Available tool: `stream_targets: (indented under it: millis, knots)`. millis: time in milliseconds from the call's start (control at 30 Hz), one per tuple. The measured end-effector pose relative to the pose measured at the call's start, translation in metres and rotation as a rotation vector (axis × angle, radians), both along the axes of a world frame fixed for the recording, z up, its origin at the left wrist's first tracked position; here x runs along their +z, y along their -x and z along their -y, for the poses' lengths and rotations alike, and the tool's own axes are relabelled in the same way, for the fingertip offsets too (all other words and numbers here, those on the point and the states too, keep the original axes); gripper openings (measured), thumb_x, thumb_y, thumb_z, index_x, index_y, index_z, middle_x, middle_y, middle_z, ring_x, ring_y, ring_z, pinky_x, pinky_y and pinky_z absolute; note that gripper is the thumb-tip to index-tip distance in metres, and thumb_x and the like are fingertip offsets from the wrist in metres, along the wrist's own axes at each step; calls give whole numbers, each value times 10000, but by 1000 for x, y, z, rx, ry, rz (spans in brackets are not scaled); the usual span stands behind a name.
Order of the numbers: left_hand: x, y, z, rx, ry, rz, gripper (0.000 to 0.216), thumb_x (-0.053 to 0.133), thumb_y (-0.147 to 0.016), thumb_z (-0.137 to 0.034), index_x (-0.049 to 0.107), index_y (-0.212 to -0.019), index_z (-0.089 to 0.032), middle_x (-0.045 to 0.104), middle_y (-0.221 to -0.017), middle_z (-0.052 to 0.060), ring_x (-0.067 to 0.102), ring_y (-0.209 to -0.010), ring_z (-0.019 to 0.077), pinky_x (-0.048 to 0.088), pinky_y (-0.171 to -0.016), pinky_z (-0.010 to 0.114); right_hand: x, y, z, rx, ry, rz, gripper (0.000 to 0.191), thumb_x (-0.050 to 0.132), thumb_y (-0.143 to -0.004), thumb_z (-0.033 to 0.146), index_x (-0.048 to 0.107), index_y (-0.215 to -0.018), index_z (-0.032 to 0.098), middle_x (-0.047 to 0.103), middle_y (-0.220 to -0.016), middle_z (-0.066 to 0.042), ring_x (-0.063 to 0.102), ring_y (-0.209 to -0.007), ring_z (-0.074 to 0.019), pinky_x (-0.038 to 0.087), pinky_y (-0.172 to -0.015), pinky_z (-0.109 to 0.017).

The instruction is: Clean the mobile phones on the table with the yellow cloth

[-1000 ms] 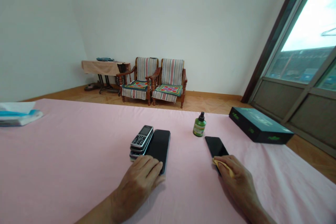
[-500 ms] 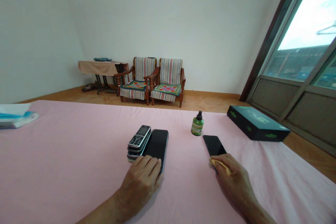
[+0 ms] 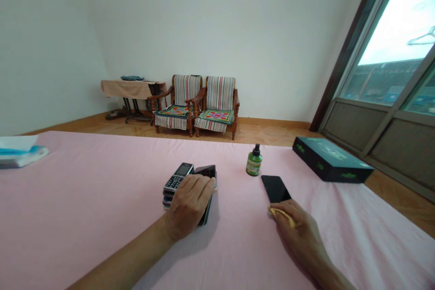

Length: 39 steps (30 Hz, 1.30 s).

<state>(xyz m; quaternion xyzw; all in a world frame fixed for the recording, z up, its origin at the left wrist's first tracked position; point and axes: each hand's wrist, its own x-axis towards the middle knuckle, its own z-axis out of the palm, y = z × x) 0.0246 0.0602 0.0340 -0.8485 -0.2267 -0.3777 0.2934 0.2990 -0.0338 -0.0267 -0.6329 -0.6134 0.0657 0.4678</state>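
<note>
My left hand (image 3: pixel 190 200) lies over a dark smartphone (image 3: pixel 208 171), its fingers curled round the sides. The phone's far end and a near corner show past the hand; the middle is covered. Close against it on the left, a keypad phone (image 3: pixel 179 176) tops a small stack of phones, partly behind my fingers. On the right, my right hand (image 3: pixel 299 226) is closed on a folded yellow cloth (image 3: pixel 283 215), at the near end of another black smartphone (image 3: pixel 275 189) lying flat. That phone's near end is hidden by the hand and cloth.
A green bottle (image 3: pixel 254 161) with a black cap stands between the phones, farther back. A black box (image 3: pixel 331 158) sits at the right on the pink cloth (image 3: pixel 102 190). A white and blue packet (image 3: pixel 22 152) is at the left edge. Two armchairs (image 3: pixel 217 99) stand beyond.
My left hand has moved forward along the smartphone from its near end and now grips it farther up. My right hand stays almost in place with the cloth.
</note>
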Motion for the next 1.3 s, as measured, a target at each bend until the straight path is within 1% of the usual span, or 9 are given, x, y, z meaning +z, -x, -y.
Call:
stream_targets:
  millis: [267,433,733,833,900,1033,1133,1200,1300]
  knots:
    - [42,-21,-41,84,24,204,222,433,-1010,-222,594,-883,-138,610,-816,75,563,-787,226,490,-741,364,7,3,0,11,-3,-13,248,521,-854,307,740,-805,201,669,-752,-60,648,-684,-200,518,-609,-298]
    - [51,-30,-32,25,43,290,198,438,-1012,-250,577,-916,-146,597,-844,75,557,-818,223,483,-752,348,5,2,0,14,17,-13,246,514,-862,301,736,-825,199,669,-773,-60,647,-703,-201,510,-618,-301]
    - [13,-35,45,-275,104,60,126,529,-958,-109,598,-1061,-89,682,-850,85,613,-798,192,531,-724,331,2,-1,0,34,20,-21,244,516,-870,307,733,-840,199,667,-782,-62,644,-717,-204,512,-630,-309]
    - [-2,-32,65,-351,155,-76,129,554,-943,-108,630,-1044,-83,711,-857,84,627,-815,190,537,-748,347,0,-1,0,35,12,-11,237,523,-867,312,734,-841,205,671,-788,-62,648,-723,-205,517,-638,-309]
    - [-14,-31,74,-415,94,-92,100,562,-937,-108,656,-972,-99,715,-821,63,626,-760,174,533,-703,328,0,-2,0,33,8,-8,229,532,-865,315,734,-847,209,675,-799,-60,652,-730,-206,521,-641,-304]
    - [-35,-32,82,-406,181,-185,89,582,-920,-117,662,-888,-140,690,-759,29,602,-674,150,509,-649,307,1,-2,1,23,-1,-5,221,550,-860,336,732,-840,214,677,-797,-58,657,-727,-206,527,-631,-294]
    - [-43,-30,84,-411,240,-233,123,547,-943,-169,651,-887,-137,640,-683,22,570,-610,146,477,-575,291,2,-2,2,19,3,-1,231,560,-855,363,732,-828,211,680,-790,-62,659,-717,-210,529,-619,-295]
    - [-45,-25,84,-364,273,-230,216,509,-972,-269,647,-944,-104,649,-714,50,589,-640,171,494,-596,306,1,-2,2,18,13,3,236,560,-855,370,733,-832,212,685,-801,-63,662,-723,-212,530,-618,-296]
    - [-51,-12,86,-248,332,-204,424,514,-953,-462,624,-1057,-65,694,-869,113,640,-782,233,537,-722,357,0,-3,2,16,29,8,234,555,-860,365,734,-839,216,692,-821,-65,667,-746,-214,534,-645,-303]
